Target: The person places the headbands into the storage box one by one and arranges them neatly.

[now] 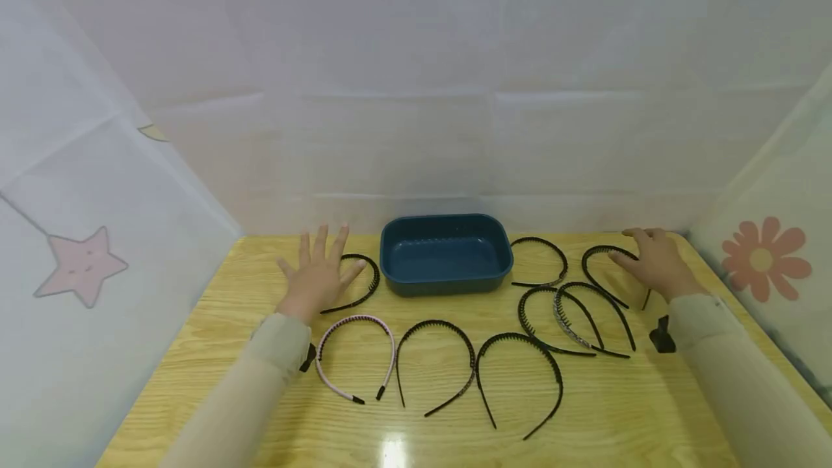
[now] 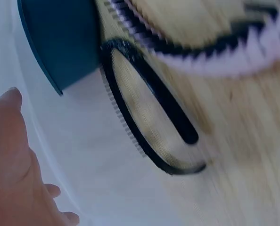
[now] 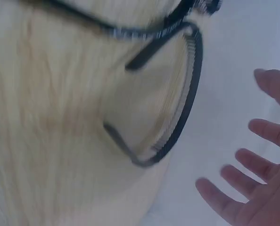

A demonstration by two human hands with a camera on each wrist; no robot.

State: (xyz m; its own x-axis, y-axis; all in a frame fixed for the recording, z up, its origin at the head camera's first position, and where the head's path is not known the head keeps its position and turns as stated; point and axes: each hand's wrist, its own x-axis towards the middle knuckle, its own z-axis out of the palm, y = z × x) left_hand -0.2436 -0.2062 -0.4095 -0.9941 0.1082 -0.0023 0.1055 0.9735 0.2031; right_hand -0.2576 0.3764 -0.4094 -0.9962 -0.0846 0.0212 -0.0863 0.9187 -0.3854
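My left hand [image 1: 315, 276] has its fingers spread and holds nothing, above a black toothed headband [image 1: 375, 284] on the table's left. That headband also shows in the left wrist view, beside the blue container. My right hand [image 1: 658, 263] is over another black headband [image 1: 585, 258] at the right; its fingers are loosely extended in the right wrist view, nothing in them. A pink headband [image 1: 393, 352] and two black headbands, one centre-left [image 1: 472, 360] and one centre [image 1: 560, 378], form a front row. Two more overlap at right, one with a patterned side [image 1: 564, 323].
A dark blue rectangular container [image 1: 448, 287] stands at the back middle of the wooden table [image 1: 214, 352]; no headband shows inside. Another black headband [image 1: 564, 260] lies just right of it. White printed cloth [image 1: 403, 128] closes off the back and both sides.
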